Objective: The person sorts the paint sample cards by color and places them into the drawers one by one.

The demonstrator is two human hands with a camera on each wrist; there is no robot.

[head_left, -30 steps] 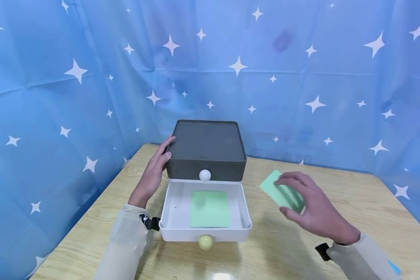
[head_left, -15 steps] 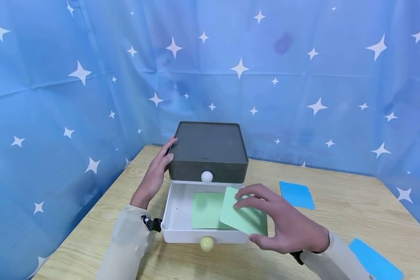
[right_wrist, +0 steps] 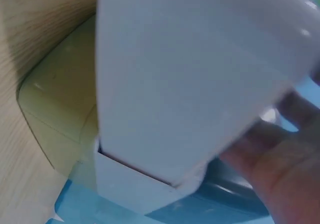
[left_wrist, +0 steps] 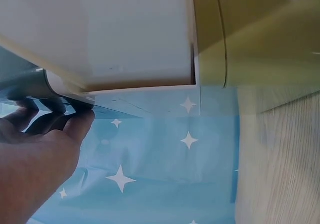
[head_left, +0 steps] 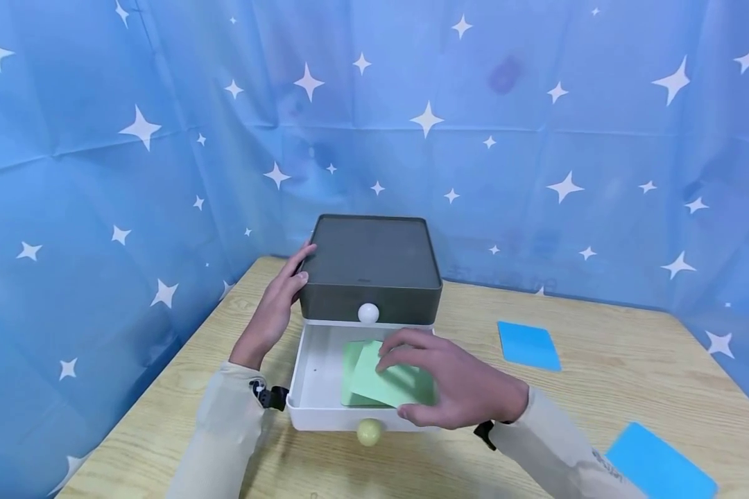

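Note:
A small drawer unit has a dark grey upper part point(head_left: 371, 253) and a pulled-out white drawer point(head_left: 315, 378) below. My left hand point(head_left: 271, 312) rests against the dark part's left side, its fingers fairly straight along the edge; the left wrist view shows the fingertips at that side wall. One pale green card point(head_left: 348, 360) lies flat in the drawer. Over the drawer, my right hand point(head_left: 455, 381) holds a second pale green card point(head_left: 374, 381) between thumb and fingers. That card sits at an angle and overlaps the first, hiding much of it.
Two blue cards lie on the wooden table to the right, a farther blue card point(head_left: 528, 345) and a nearer blue card point(head_left: 661, 461) beside my right sleeve. The drawer has a yellow-green knob point(head_left: 368, 432). A blue star-patterned curtain point(head_left: 537, 138) hangs behind the table.
My right hand has carried the green card leftward from above the table to over the open drawer, uncovering the blue cards. My left hand stays on the unit.

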